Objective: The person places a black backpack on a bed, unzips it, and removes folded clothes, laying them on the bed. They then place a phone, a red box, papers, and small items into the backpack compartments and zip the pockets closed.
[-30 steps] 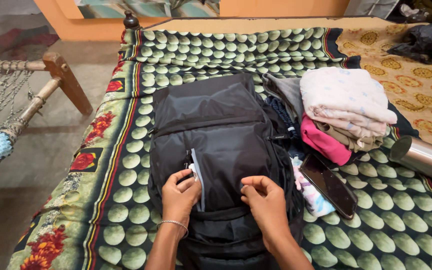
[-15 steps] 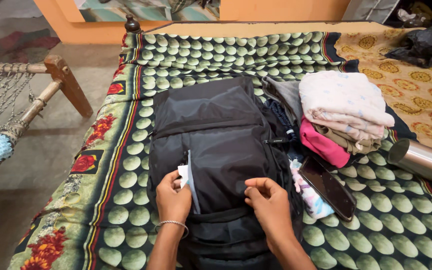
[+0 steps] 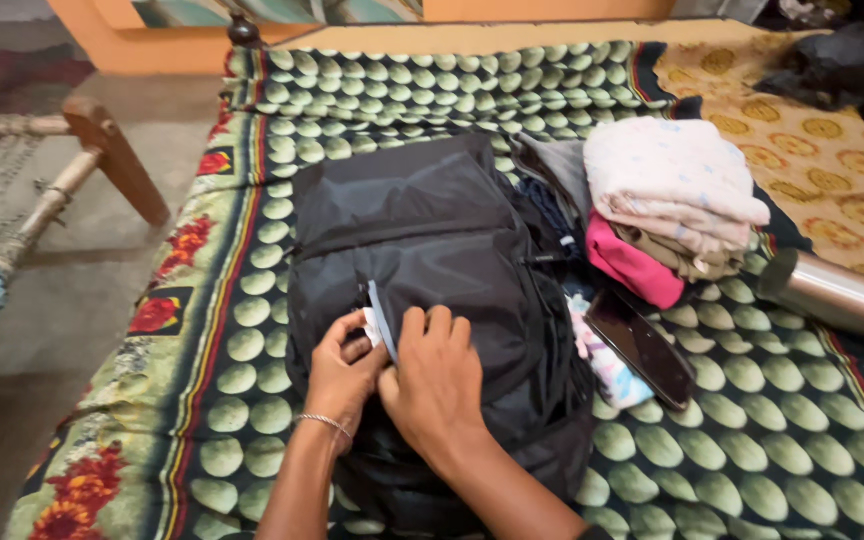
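Here, both hands on black backpack [image 3: 422,250] on bed [image 3: 252,330]: left hand [image 3: 344,372] pinches white paper [image 3: 373,327] (at pocket slit), right hand [image 3: 434,385] flat, holding nothing.

A black backpack [image 3: 422,270] lay flat on a bed [image 3: 252,310] with a green patterned cover. The left hand [image 3: 344,372] and the right hand [image 3: 434,385] rested close together on its front, at a pocket opening where a small white item [image 3: 373,326] showed. To the right stood a pile of folded clothes [image 3: 667,205], a dark phone [image 3: 640,347] and a metal bottle [image 3: 837,295].
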